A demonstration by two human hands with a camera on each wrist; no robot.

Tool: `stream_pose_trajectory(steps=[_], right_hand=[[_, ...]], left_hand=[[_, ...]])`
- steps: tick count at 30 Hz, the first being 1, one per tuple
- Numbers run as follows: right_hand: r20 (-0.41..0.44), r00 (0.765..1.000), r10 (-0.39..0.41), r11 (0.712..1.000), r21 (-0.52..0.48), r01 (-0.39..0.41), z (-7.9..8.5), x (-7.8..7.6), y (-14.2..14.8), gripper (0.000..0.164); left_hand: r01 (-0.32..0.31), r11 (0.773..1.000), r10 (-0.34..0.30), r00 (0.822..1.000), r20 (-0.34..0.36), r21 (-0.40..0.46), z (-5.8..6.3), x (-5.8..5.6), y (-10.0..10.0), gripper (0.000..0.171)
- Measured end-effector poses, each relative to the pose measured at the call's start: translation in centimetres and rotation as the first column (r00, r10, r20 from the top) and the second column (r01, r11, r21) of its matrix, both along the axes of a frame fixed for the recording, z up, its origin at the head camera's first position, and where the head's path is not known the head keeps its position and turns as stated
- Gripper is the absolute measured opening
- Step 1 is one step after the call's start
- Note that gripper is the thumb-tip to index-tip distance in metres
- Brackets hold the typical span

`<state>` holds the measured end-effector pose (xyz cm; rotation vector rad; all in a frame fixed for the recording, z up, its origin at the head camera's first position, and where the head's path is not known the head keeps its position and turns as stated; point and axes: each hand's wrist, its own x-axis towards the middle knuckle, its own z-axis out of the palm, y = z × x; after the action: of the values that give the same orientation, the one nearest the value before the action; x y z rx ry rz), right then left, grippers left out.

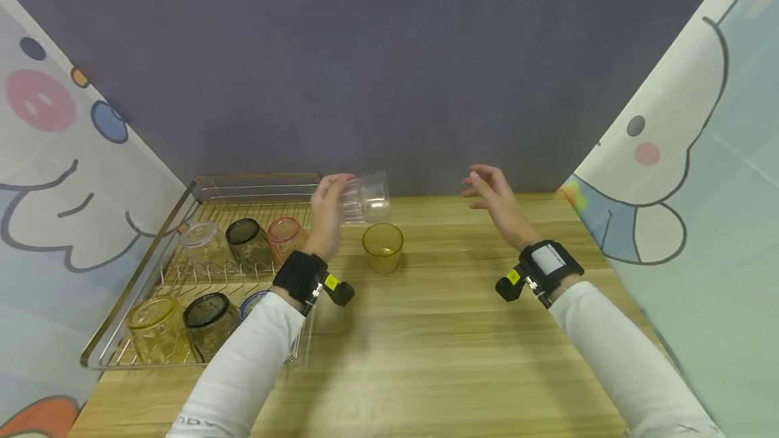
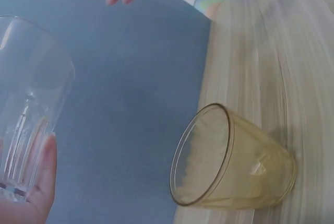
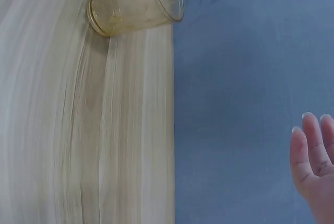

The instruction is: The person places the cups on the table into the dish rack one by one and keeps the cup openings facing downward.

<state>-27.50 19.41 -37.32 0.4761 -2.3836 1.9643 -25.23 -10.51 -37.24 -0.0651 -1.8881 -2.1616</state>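
My left hand (image 1: 328, 211) grips a clear drinking glass (image 1: 372, 197) by its base end, tilted on its side with the mouth toward the right. In the left wrist view the fingers wrap the ribbed lower part of that glass (image 2: 31, 88). Just below it, a yellow glass (image 1: 383, 249) stands upright on the wooden table. To the right, my right hand (image 1: 491, 195) hovers above the table, fingers loosely bent and holding nothing. In the right wrist view the yellow glass (image 3: 133, 7) is well apart from the right hand's fingers (image 3: 313, 151).
A metal wire rack (image 1: 143, 286) occupies the table's left side. Upside-down glasses stand in it in two rows, including a yellow one (image 1: 157, 333), a dark one (image 1: 209, 326) and a pink one (image 1: 286, 235). A grey panel (image 1: 426, 73) rises behind the table (image 1: 438, 357).
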Motion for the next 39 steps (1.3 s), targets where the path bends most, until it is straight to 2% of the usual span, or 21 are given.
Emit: stream_pose_trajectory(steps=[6,14,23,27,30,35,39], right_hand=[[-0.019,0.999,-0.044,0.999,0.008,0.044,-0.2,-0.4,0.6,0.058],[-0.036,0.997,-0.066,0.998,-0.007,0.066,0.2,-0.7,0.5,0.056],[-0.07,0.997,-0.036,0.999,0.035,0.038,0.9,-0.7,0.2,0.057],[-0.081,0.997,-0.012,0.997,0.075,0.018,1.3,-0.7,-0.2,0.057],[-0.077,0.997,0.005,0.995,0.099,0.002,1.5,-0.7,-0.6,0.056],[-0.064,0.997,0.043,0.988,0.153,-0.033,1.5,-0.7,-1.5,0.057],[-0.076,0.994,0.08,0.976,0.208,-0.063,1.9,-0.6,-2.7,0.057]], left_hand=[[-0.004,1.0,0.004,1.0,0.019,-0.006,0.1,-0.1,-0.9,0.023],[-0.018,0.999,0.017,0.999,-0.027,-0.034,0.3,-0.4,-1.9,0.014],[-0.022,0.983,0.013,0.998,-0.054,-0.182,1.9,-0.8,-3.4,0.019],[0.003,0.985,-0.012,0.999,-0.049,-0.175,2.4,-0.7,-3.9,0.019],[0.034,0.99,-0.038,0.999,-0.027,-0.137,2.3,-0.7,-4.0,0.019],[-0.007,0.981,-0.001,0.999,-0.04,-0.192,1.6,-0.9,-3.8,0.022],[-0.062,0.971,0.047,0.997,-0.069,-0.232,1.6,-1.1,-3.5,0.021]])
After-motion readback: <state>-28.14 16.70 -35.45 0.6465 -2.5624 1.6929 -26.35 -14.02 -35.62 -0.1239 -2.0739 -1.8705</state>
